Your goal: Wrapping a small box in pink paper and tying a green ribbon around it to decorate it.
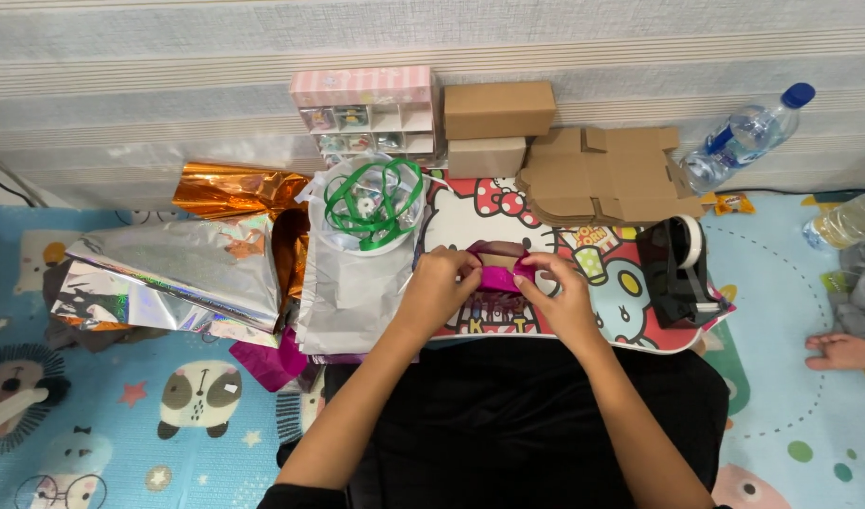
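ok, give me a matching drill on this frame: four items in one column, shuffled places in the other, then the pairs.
Things:
1. green ribbon
2. tape dispenser
3. magenta wrapped piece
4. stacked closed cardboard boxes

Places:
A. between the left hand and right hand
B. against the wall, beside the pink drawer box
C. right end of the cartoon lap tray
D. coiled in the clear tub left of the tray

Pairs: 1-D, 2-C, 3-A, 4-B

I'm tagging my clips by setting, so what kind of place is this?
Probably a home floor used as a gift-wrapping spot: a children's animal-print play mat, a cartoon lap tray where both hands fold a magenta-wrapped box, and shiny foil sheets piled nearby.
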